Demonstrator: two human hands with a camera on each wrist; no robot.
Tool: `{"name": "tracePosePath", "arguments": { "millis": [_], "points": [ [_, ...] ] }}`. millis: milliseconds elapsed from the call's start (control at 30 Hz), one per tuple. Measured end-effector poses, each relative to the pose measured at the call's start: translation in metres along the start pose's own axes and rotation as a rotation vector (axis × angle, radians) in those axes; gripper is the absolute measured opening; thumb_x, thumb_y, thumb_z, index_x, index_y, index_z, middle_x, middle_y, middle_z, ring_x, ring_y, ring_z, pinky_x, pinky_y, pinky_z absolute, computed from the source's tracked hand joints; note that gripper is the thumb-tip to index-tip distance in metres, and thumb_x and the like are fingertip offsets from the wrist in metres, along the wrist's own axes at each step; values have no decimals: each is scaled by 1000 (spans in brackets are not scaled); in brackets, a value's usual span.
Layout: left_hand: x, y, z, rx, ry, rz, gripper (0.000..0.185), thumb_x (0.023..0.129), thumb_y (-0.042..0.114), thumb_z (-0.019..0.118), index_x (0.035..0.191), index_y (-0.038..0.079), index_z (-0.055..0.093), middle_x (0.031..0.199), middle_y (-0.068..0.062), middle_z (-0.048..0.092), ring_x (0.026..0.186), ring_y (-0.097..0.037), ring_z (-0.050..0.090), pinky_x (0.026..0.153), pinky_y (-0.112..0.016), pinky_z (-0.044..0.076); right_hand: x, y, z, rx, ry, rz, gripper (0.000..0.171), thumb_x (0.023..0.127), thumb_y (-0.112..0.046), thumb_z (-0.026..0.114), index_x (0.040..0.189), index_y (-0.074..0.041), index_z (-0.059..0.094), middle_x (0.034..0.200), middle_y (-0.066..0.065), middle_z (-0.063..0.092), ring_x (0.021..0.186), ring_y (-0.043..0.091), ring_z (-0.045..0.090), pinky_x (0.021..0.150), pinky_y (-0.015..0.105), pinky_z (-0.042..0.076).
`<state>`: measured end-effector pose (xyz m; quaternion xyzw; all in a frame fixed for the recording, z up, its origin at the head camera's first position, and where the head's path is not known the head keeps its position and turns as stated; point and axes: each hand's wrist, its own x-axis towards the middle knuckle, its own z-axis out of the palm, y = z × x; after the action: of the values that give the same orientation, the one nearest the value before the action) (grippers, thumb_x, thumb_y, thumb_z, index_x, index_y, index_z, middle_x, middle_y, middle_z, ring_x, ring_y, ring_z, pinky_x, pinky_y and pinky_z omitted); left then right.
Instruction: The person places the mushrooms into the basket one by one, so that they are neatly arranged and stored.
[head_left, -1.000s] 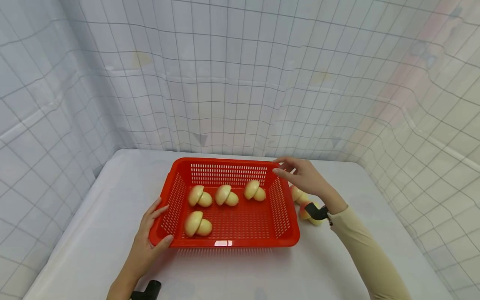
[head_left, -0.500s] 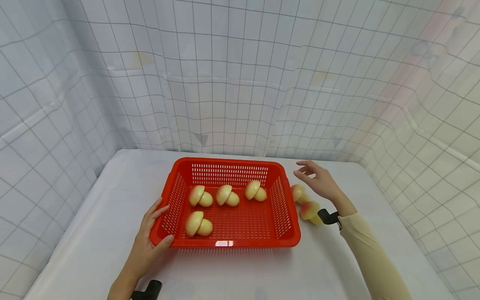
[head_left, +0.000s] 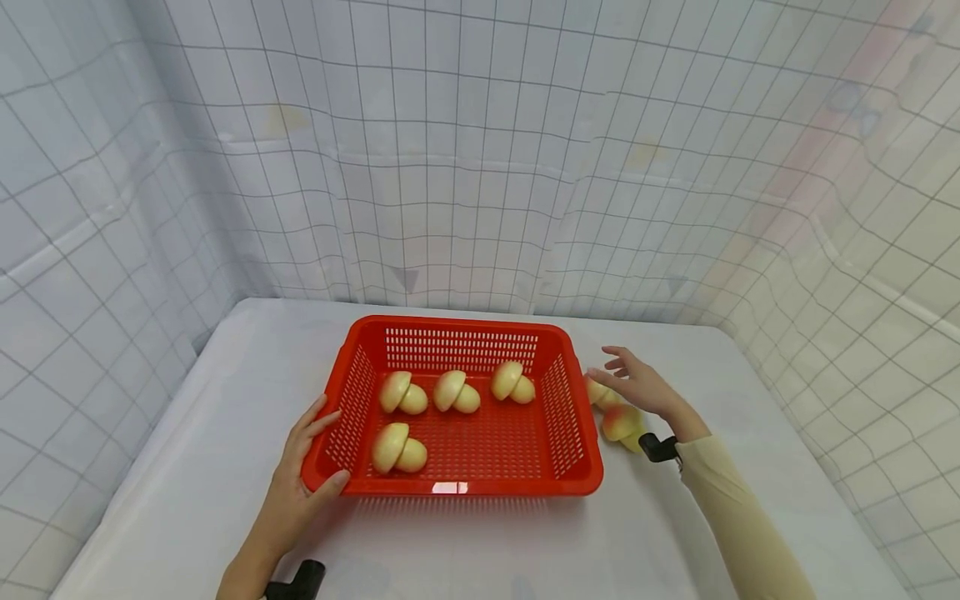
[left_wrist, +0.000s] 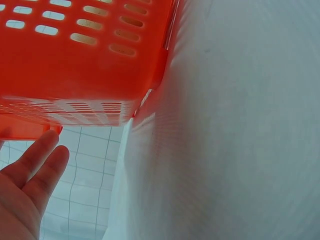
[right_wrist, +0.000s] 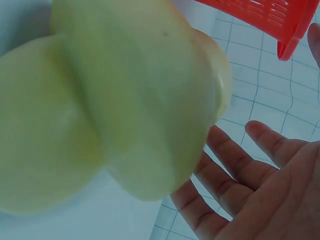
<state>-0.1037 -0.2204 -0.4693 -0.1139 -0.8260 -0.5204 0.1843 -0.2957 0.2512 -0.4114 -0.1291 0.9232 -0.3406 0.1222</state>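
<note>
In the head view, a red slotted plastic basket (head_left: 487,454) holds several pale yellow toy mushrooms (head_left: 390,447) with a reddish tinge. My left hand (head_left: 296,467) rests at its near left corner, thumb on the front rim and fingers spread along the left rim. In the left wrist view, two straight fingers (left_wrist: 42,172) show below the basket's wall. Right of the basket, my right hand (head_left: 636,383) hovers over two more mushrooms, partly covering the farther mushroom (head_left: 596,390); the nearer mushroom (head_left: 621,423) lies beside it. The right wrist view shows spread fingers (right_wrist: 235,165) near these mushrooms, nothing gripped.
White cloth covers the table (head_left: 480,550). Pale curtains with a grid pattern (head_left: 465,167) surround it at the back and both sides. A black wrist mount (head_left: 658,447) sits on the right wrist, another black mount (head_left: 300,579) on the left.
My right hand has moved away from the basket's far right corner, to the right and then down toward the two mushrooms outside. My left hand stays at the basket's corner.
</note>
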Motion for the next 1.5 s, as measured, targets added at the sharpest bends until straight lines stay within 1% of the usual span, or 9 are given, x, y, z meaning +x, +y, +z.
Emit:
{"name": "tracePosePath", "arguments": {
  "millis": [200, 367, 500, 700, 800, 1167, 1500],
  "points": [
    [-1, 0, 1, 7, -2, 15, 66, 80, 3, 66, 141, 8, 41, 155, -1, 17, 137, -12, 20, 90, -15, 37, 1, 7, 4, 10, -27, 45, 86, 86, -58, 57, 147, -6, 26, 134, 24, 46, 118, 40, 47, 90, 52, 44],
    [0, 2, 1, 4, -2, -11, 66, 81, 5, 66, 141, 10, 41, 155, 2, 17, 137, -12, 20, 90, -15, 38, 3, 13, 6, -7, -44, 91, 88, 86, -61, 55, 147, -6, 25, 133, 27, 44, 118, 42, 46, 91, 55, 42],
    [-1, 4, 1, 11, -5, -29, 66, 81, 6, 67, 142, 11, 41, 155, 4, 16, 137, -11, 20, 89, -16, 38, 3, 16, 8, -21, -58, 114, 88, 86, -61, 56, 147, -6, 26, 131, 27, 45, 115, 41, 47, 90, 55, 41],
    [-2, 4, 1, 15, -3, -32, 66, 81, 6, 67, 142, 11, 41, 155, 4, 16, 137, -10, 20, 89, -16, 38, 5, 20, 12, -36, -75, 144, 90, 84, -64, 56, 145, -5, 28, 129, 26, 47, 112, 40, 49, 87, 56, 42],
    [-2, 3, 1, 14, -3, -31, 66, 81, 6, 67, 141, 11, 41, 155, 4, 16, 137, -10, 20, 89, -16, 38, 6, 22, 14, -43, -78, 162, 90, 82, -65, 56, 145, -6, 29, 128, 25, 48, 111, 39, 49, 87, 56, 42],
    [-2, 2, 1, 14, -2, -18, 67, 80, 5, 67, 142, 11, 41, 155, 3, 16, 137, -11, 21, 89, -16, 38, 6, 23, 14, -40, -88, 161, 87, 83, -61, 59, 143, -4, 31, 124, 24, 51, 107, 37, 53, 86, 53, 44],
    [0, 3, 0, 24, 4, -11, 67, 81, 5, 67, 142, 12, 41, 155, 3, 17, 137, -11, 21, 89, -16, 38, 8, 21, 12, -40, -88, 148, 86, 85, -59, 59, 143, -2, 31, 125, 26, 52, 108, 37, 53, 87, 54, 43]
  ]
}}
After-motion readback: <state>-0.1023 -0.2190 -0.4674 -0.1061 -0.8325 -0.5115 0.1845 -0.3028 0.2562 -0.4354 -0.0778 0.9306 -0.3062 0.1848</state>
